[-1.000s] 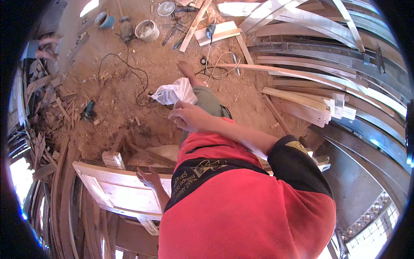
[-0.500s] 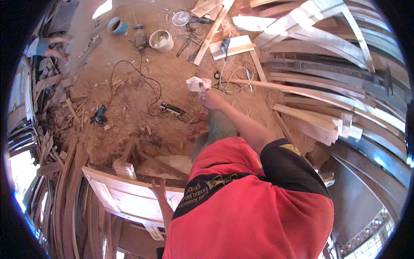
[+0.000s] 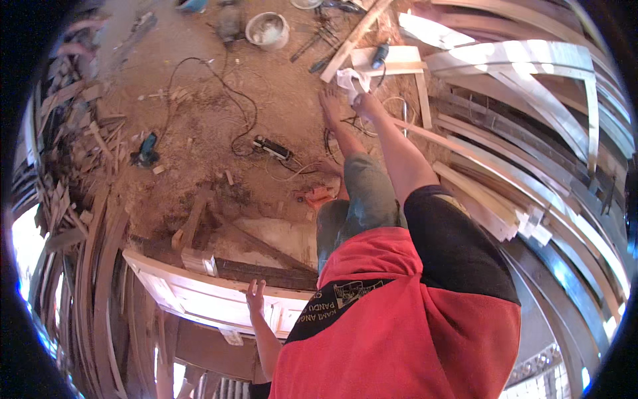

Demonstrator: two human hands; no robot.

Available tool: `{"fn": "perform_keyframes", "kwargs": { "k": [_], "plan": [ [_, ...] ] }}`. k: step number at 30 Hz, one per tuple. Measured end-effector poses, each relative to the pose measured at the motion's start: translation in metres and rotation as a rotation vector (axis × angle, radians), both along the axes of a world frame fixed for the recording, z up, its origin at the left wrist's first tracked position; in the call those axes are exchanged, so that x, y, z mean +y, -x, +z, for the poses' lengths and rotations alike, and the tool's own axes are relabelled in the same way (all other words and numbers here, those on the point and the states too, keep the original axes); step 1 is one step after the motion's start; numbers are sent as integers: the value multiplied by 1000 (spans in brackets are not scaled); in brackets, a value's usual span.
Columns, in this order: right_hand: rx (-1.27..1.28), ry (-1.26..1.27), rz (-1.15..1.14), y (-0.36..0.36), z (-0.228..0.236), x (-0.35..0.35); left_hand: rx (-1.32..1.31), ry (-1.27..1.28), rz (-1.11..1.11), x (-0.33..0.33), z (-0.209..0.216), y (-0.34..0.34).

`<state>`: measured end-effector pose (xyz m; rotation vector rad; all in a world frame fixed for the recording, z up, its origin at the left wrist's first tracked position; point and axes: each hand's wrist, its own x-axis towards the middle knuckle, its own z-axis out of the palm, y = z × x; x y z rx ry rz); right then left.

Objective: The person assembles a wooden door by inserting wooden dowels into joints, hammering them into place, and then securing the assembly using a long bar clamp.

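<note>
White rag (image 3: pixel 351 81) is clamped in our right hand (image 3: pixel 364 101), now stretched farther out than a second ago, reaching the small bench (image 3: pixel 399 61) by the drill (image 3: pixel 379 53). Our left hand (image 3: pixel 255 296) rests, fingers apart, on the pale frame (image 3: pixel 193 296).

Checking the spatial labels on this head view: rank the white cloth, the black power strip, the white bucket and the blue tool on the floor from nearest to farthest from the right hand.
1. white cloth: held at the right hand, by the pale wooden frame.
2. white bucket: up and to the left, near the top edge.
3. black power strip: lower left, on the sawdust among cables; close to the bucket's distance, so this order is loose.
4. blue tool: far left on the floor.
</note>
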<state>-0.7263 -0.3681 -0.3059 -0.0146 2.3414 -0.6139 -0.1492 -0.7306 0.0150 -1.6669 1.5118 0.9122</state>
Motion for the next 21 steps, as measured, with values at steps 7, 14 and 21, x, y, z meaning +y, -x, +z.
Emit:
{"fn": "perform_keyframes", "kwargs": {
  "k": [7, 14, 21],
  "plan": [
    [36, -96, 91, 27, -23, 25, -1, -32, -36, -13, -5, 1],
    [14, -97, -71, -19, 11, 58, 103, -90, 49, -14, -8, -4],
    [-296, -271, 175, -297, 36, 195, 308, -146, -239, -20, -11, -41]
  ]
}}
